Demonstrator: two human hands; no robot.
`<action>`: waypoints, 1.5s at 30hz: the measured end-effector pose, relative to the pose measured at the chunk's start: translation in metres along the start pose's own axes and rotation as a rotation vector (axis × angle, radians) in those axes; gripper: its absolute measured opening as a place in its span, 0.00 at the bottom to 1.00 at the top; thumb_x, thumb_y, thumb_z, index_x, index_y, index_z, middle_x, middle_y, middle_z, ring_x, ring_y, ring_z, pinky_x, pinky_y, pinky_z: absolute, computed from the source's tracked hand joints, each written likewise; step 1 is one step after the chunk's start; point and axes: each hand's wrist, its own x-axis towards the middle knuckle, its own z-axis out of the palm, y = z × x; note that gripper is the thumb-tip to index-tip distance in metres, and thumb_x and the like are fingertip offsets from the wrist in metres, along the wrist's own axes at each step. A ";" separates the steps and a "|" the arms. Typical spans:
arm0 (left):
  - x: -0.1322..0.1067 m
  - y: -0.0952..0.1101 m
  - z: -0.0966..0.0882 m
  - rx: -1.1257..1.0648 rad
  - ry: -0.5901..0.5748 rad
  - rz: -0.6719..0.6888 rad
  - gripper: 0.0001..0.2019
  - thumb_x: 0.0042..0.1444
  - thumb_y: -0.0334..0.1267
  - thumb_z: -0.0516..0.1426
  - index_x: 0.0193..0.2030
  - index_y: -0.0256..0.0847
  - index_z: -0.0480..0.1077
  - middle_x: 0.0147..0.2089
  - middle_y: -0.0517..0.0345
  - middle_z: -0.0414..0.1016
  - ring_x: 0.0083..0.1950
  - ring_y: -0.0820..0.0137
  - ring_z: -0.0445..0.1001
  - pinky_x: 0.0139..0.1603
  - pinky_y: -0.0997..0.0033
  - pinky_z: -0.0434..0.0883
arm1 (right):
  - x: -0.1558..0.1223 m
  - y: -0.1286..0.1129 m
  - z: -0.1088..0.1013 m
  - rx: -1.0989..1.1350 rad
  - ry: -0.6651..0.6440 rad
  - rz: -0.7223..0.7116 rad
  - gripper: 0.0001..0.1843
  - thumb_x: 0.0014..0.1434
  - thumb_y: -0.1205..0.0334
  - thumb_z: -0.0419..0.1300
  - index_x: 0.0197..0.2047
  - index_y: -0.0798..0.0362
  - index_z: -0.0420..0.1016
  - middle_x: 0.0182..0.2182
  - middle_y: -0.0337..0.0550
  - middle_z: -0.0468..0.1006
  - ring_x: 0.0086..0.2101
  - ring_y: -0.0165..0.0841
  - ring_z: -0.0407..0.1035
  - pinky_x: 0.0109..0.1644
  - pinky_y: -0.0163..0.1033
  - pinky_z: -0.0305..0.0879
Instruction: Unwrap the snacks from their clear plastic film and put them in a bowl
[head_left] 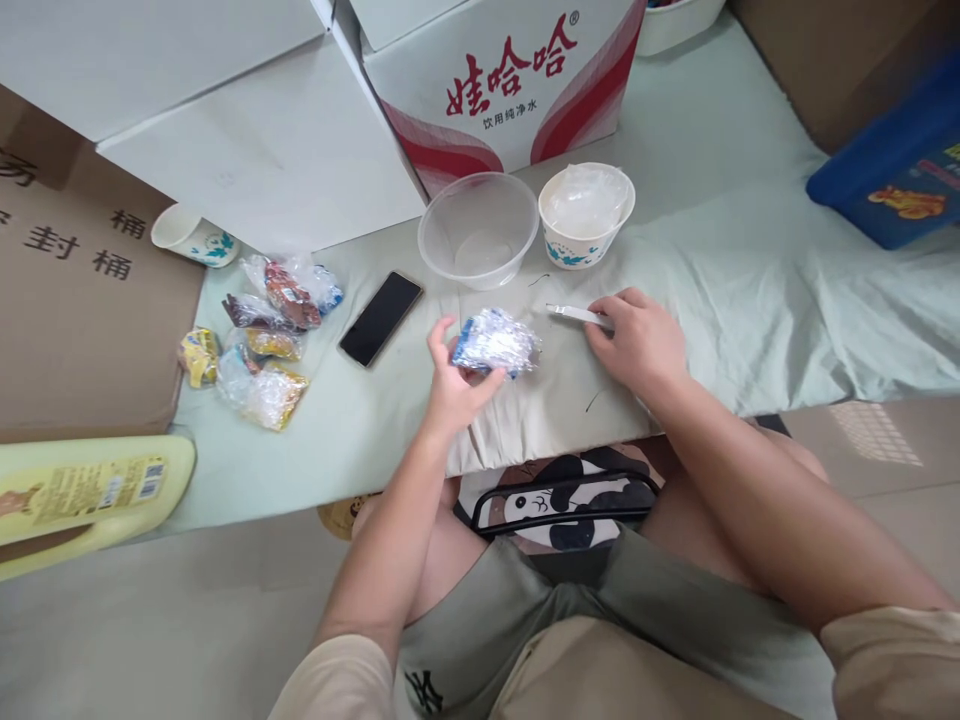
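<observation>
My left hand (454,385) grips a small crinkled plastic packet (495,342) with blue and silver print, held just above the pale green cloth (750,290). My right hand (637,340) rests on the cloth to the right of it, fingers curled over one end of a thin white strip-like object (574,314) that I cannot identify. Behind the hands stand a clear plastic bowl (478,228) and a paper bowl (586,215) lined with clear plastic film.
A black phone (380,318) lies left of the packet. Several snack packets (266,340) are heaped further left, near a paper cup (193,236). White and red-printed cartons (495,80) stand behind, a brown carton (82,300) at left, a blue box (892,170) at right.
</observation>
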 end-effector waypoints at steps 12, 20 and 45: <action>0.001 0.015 -0.009 0.506 -0.140 0.227 0.27 0.40 0.39 0.73 0.50 0.45 0.74 0.59 0.48 0.71 0.64 0.51 0.70 0.67 0.48 0.67 | -0.006 -0.014 0.004 0.100 -0.051 -0.195 0.14 0.64 0.61 0.55 0.49 0.51 0.77 0.45 0.54 0.78 0.47 0.49 0.70 0.53 0.55 0.65; 0.001 0.018 -0.003 -0.127 0.039 -0.088 0.09 0.55 0.43 0.65 0.37 0.44 0.71 0.44 0.54 0.80 0.47 0.62 0.80 0.50 0.61 0.76 | -0.015 -0.029 0.008 0.449 -0.253 -0.440 0.24 0.60 0.61 0.58 0.60 0.52 0.71 0.56 0.54 0.77 0.55 0.47 0.72 0.59 0.54 0.68; 0.022 0.021 -0.040 -0.112 0.483 -0.140 0.12 0.45 0.32 0.58 0.39 0.44 0.70 0.33 0.61 0.68 0.31 0.73 0.69 0.28 0.75 0.63 | -0.002 -0.003 -0.014 0.507 -0.024 0.054 0.13 0.57 0.65 0.47 0.35 0.50 0.74 0.35 0.46 0.78 0.40 0.40 0.73 0.43 0.44 0.67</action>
